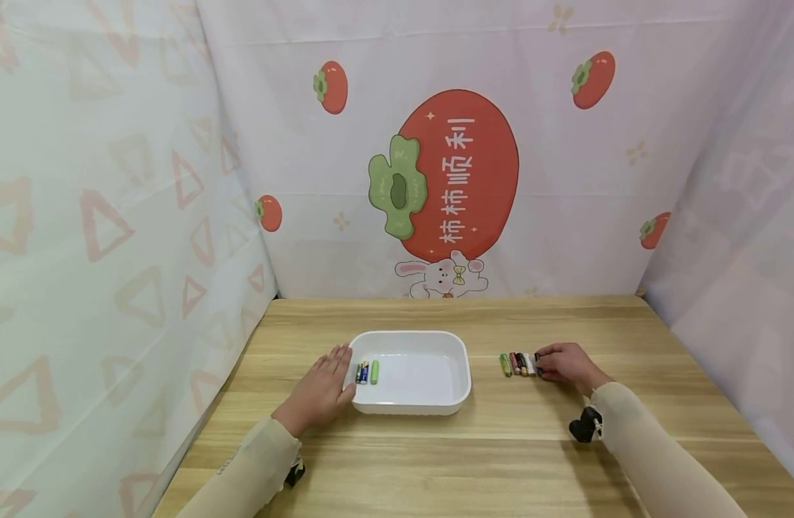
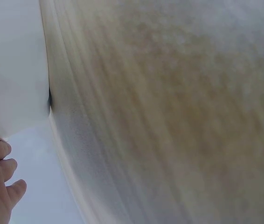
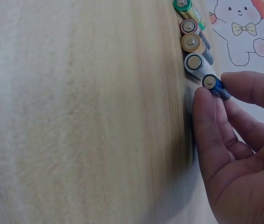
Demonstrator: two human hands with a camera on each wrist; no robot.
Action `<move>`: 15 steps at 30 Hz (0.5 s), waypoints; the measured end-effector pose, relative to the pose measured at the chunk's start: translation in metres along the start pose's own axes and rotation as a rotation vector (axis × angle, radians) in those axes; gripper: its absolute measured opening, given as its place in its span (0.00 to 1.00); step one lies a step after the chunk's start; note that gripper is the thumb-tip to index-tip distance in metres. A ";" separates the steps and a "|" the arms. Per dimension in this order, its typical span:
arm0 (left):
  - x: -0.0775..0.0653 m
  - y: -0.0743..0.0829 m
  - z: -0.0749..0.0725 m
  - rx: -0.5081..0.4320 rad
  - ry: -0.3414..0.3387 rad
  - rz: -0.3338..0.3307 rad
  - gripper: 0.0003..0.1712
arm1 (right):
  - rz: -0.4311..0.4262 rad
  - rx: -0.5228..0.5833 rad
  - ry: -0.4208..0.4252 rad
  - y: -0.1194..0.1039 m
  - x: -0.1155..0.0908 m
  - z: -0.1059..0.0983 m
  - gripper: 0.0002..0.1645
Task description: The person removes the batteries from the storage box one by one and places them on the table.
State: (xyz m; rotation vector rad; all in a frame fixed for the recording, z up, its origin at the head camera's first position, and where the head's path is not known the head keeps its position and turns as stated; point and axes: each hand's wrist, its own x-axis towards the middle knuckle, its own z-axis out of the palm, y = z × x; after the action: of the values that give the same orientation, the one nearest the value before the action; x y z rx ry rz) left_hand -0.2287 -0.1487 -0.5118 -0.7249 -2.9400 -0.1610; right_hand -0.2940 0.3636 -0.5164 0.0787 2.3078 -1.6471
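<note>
My right hand [image 1: 568, 365] pinches a small blue battery [image 3: 210, 82] between thumb and fingers, at the right end of a row of batteries on the table. Beside it in the right wrist view are a white battery [image 3: 196, 64], a copper-topped dark battery [image 3: 193, 43], a dark red-rimmed battery [image 3: 189, 26] and a green battery [image 3: 184, 4]. My left hand [image 1: 318, 388] lies with extended fingers against the left side of a white dish [image 1: 413, 409]. Inside the dish, near its left wall, a light green battery [image 1: 375, 372] lies alongside a blue battery [image 1: 364, 373] and another dark battery [image 1: 359, 373].
The wood-grain table [image 1: 423, 471] reaches back to a patterned cloth backdrop [image 1: 565, 216]. Cloth walls also stand at the left and right. Between the dish and the battery row lies a short stretch of bare tabletop.
</note>
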 end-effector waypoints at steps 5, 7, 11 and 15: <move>0.000 0.001 0.000 -0.002 0.004 -0.001 0.40 | 0.010 -0.017 0.013 0.000 0.001 -0.001 0.26; 0.000 0.001 0.001 -0.001 0.011 0.000 0.40 | 0.012 -0.025 0.016 0.000 0.002 0.000 0.25; 0.000 0.000 0.002 -0.003 0.009 -0.006 0.41 | 0.010 -0.043 0.019 -0.001 0.003 0.000 0.23; 0.001 0.001 0.001 -0.004 -0.013 -0.018 0.41 | 0.002 -0.059 0.023 0.001 0.005 0.000 0.22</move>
State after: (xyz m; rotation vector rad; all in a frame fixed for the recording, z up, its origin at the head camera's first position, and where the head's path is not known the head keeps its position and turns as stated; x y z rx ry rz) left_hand -0.2296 -0.1476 -0.5122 -0.7032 -2.9600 -0.1647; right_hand -0.2981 0.3628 -0.5187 0.0875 2.3707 -1.5836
